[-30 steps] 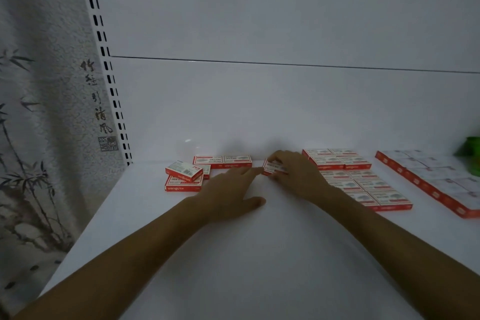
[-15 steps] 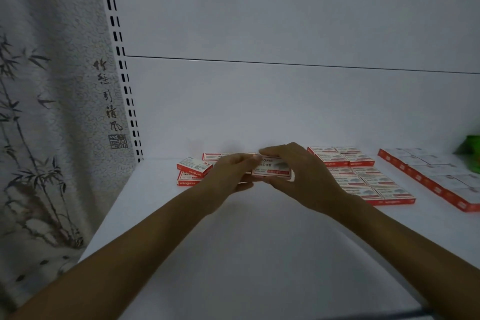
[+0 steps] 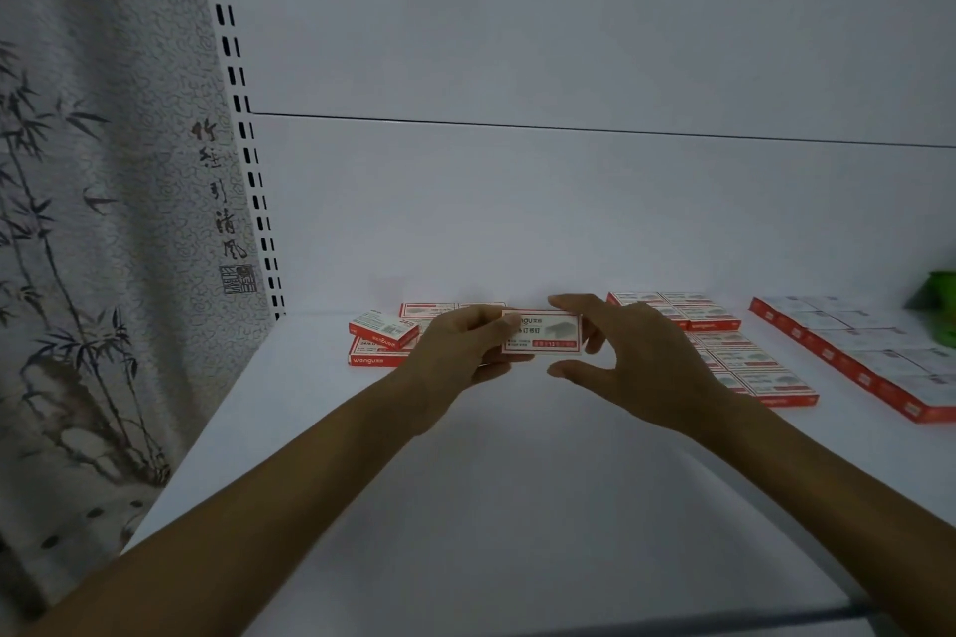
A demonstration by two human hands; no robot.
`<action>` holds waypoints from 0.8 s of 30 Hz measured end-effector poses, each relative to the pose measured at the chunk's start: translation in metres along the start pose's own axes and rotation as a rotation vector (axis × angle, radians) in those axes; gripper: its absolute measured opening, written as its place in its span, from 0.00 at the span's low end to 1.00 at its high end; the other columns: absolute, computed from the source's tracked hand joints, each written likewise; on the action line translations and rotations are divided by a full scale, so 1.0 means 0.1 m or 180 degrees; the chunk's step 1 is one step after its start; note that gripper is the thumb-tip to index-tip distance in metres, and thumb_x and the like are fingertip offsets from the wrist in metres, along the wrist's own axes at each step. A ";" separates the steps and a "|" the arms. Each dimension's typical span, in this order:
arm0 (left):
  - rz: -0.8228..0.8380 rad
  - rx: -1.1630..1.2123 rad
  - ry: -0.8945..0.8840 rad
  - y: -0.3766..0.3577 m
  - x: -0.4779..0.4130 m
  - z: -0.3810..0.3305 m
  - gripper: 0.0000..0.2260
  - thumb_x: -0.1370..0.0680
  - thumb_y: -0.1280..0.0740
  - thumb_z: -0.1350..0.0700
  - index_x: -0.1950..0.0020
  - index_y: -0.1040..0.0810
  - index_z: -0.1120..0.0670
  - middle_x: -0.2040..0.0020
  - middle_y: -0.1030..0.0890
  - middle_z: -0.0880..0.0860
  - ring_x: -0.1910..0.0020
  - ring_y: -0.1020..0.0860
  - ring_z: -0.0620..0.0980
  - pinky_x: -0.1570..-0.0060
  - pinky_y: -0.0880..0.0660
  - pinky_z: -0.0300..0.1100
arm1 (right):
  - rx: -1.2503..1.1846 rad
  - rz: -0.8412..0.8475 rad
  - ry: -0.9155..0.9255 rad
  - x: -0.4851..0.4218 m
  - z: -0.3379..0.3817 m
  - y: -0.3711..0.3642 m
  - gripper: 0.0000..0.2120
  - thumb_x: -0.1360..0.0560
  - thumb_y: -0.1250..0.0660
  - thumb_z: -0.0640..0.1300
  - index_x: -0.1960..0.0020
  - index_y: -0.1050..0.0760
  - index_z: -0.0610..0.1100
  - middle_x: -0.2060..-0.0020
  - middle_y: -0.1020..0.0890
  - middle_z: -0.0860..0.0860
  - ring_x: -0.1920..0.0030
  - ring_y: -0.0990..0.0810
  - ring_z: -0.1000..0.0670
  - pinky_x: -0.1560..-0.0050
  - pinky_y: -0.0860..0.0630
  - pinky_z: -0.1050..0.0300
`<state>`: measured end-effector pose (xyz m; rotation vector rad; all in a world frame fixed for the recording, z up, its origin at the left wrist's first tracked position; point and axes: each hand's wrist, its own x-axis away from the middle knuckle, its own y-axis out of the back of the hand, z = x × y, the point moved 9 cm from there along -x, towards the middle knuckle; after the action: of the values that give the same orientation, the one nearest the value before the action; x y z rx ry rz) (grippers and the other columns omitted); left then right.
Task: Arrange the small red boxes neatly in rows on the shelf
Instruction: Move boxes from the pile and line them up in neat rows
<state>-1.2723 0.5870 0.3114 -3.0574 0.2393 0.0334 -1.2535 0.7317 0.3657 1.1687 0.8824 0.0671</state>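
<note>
A small red-and-white box (image 3: 543, 332) is held up above the white shelf (image 3: 465, 507), its printed face toward me. My left hand (image 3: 455, 352) grips its left end, thumb on the front. My right hand (image 3: 646, 362) curls round its right end with the index finger along the top edge; its thumb hangs just below the box. Loose boxes lie at the back left: one tilted box (image 3: 383, 330) on top of another (image 3: 373, 358), and flat ones (image 3: 429, 309) against the back wall. Neat rows of boxes (image 3: 745, 367) lie to the right.
A second block of red-edged boxes (image 3: 853, 352) lies in rows at the far right, beside a green object (image 3: 941, 305) at the frame edge. A slotted white upright (image 3: 243, 119) and a bamboo-print hanging (image 3: 77, 222) bound the shelf on the left.
Both hands lifted one box off the shelf surface and turned its face toward me. My right thumb has come off the box's lower edge.
</note>
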 end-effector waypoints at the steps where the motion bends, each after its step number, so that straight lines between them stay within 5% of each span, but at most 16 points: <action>1: 0.0024 -0.0063 -0.0040 -0.07 0.00 -0.02 0.06 0.22 0.36 0.55 0.48 0.22 0.54 0.51 0.17 0.54 0.53 0.17 0.50 0.50 0.21 0.42 | 0.0057 -0.0036 0.0041 0.02 -0.02 0.04 0.28 0.32 0.29 0.56 0.36 0.30 0.49 0.54 0.17 0.53 0.64 0.25 0.59 0.57 0.33 0.65; 5: 0.0028 -0.0519 -0.0262 -0.34 -0.05 -0.12 0.06 0.21 0.38 0.53 0.48 0.22 0.52 0.52 0.18 0.51 0.52 0.18 0.48 0.51 0.21 0.39 | 0.0146 -0.0111 0.0028 0.14 -0.19 0.21 0.23 0.32 0.30 0.56 0.40 0.26 0.48 0.55 0.16 0.52 0.64 0.21 0.56 0.60 0.31 0.65; 9: 0.0175 -0.0965 -0.0479 -0.77 -0.14 -0.18 0.16 0.21 0.38 0.50 0.35 0.31 0.51 0.48 0.20 0.49 0.47 0.23 0.48 0.49 0.23 0.39 | 0.0303 -0.0052 -0.0277 0.34 -0.53 0.40 0.25 0.33 0.28 0.56 0.39 0.26 0.49 0.50 0.17 0.50 0.57 0.18 0.51 0.54 0.22 0.57; 14: 0.0142 -0.1865 -0.1039 -1.29 -0.26 -0.21 0.27 0.24 0.37 0.44 0.28 0.40 0.50 0.32 0.30 0.47 0.38 0.30 0.44 0.43 0.29 0.38 | 0.0317 0.0001 -0.0708 0.62 -1.01 0.66 0.25 0.32 0.28 0.55 0.38 0.26 0.50 0.49 0.18 0.52 0.57 0.25 0.59 0.59 0.34 0.69; 18: 0.0277 -0.2178 -0.1260 -1.63 -0.32 -0.12 0.32 0.28 0.37 0.39 0.27 0.40 0.49 0.29 0.33 0.47 0.33 0.34 0.45 0.33 0.35 0.47 | 0.0164 0.0345 -0.1066 0.83 -1.49 0.63 0.26 0.31 0.31 0.59 0.36 0.29 0.54 0.42 0.22 0.56 0.46 0.26 0.56 0.48 0.30 0.59; 24: 0.0351 -0.2598 -0.1246 -1.83 -0.45 0.04 0.34 0.27 0.36 0.39 0.25 0.43 0.49 0.26 0.38 0.48 0.29 0.40 0.48 0.30 0.40 0.49 | -0.0147 0.0960 -0.1178 0.88 -1.75 0.48 0.23 0.27 0.33 0.53 0.34 0.32 0.52 0.36 0.28 0.54 0.38 0.31 0.54 0.39 0.34 0.57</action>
<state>-1.2882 0.7745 0.3217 -3.6996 0.4575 0.9456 -1.2864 0.9286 0.3367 1.2143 0.3742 0.1118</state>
